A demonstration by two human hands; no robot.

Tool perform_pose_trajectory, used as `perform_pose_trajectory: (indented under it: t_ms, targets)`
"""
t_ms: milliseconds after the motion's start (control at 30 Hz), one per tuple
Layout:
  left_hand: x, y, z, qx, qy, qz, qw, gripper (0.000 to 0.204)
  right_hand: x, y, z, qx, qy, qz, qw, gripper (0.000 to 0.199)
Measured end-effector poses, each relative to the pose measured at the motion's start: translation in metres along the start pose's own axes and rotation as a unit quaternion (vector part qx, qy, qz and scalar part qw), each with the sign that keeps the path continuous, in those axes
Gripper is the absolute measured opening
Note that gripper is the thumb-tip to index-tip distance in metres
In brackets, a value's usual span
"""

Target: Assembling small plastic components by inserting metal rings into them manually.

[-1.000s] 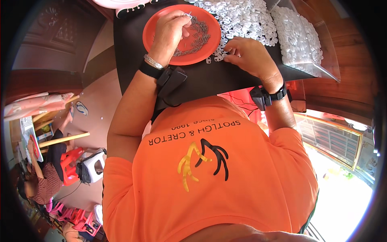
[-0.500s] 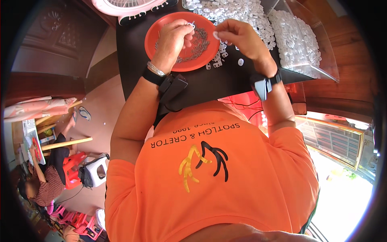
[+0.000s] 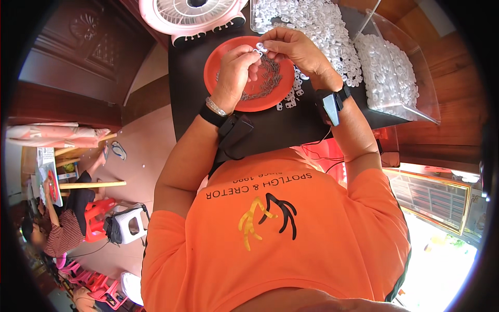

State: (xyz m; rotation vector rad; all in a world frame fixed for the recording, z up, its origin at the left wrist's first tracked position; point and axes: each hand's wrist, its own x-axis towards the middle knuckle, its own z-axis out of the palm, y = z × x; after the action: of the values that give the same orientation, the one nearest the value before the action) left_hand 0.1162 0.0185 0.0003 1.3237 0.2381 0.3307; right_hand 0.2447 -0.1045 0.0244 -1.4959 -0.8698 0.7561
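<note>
Above a red-orange plate (image 3: 253, 106), my two hands come together at their fingertips. My left hand (image 3: 235, 74) pinches a small white plastic piece (image 3: 257, 52). Against it, my right hand (image 3: 293, 50) holds another small white plastic piece (image 3: 261, 47) between thumb and fingers. Whether the two pieces are joined, I cannot tell. Many thin grey metal pieces (image 3: 272, 82) lie in the plate, partly hidden by my hands. Several loose white pieces (image 3: 292, 99) are scattered on the dark table by the plate's right side.
A heap of white plastic pieces (image 3: 317, 26) lies behind my right hand. Further right stands a clear box (image 3: 390, 78) full of white pieces. A pink fan (image 3: 200, 21) is at the back left. Another person (image 3: 65, 229) sits at the far left.
My right hand has moved left with its white piece, up to the one in my left hand. The view has shifted, so the plate and table appear lower and further right.
</note>
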Motion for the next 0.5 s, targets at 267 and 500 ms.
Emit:
perform_pose_trajectory:
  t_ms: [267,500]
  targets:
    - [0.0001,0.0001,-0.0012,0.011,0.005,-0.009,1.0,0.02,-0.0003,0.0029,-0.0002,0.012,0.013,-0.018,1.0,0.019]
    - [0.0001,-0.0002,-0.0008,0.021,-0.009,0.004,1.0,0.021,-0.0011,0.0047,-0.0019,0.016,0.011,-0.021,1.0,0.019]
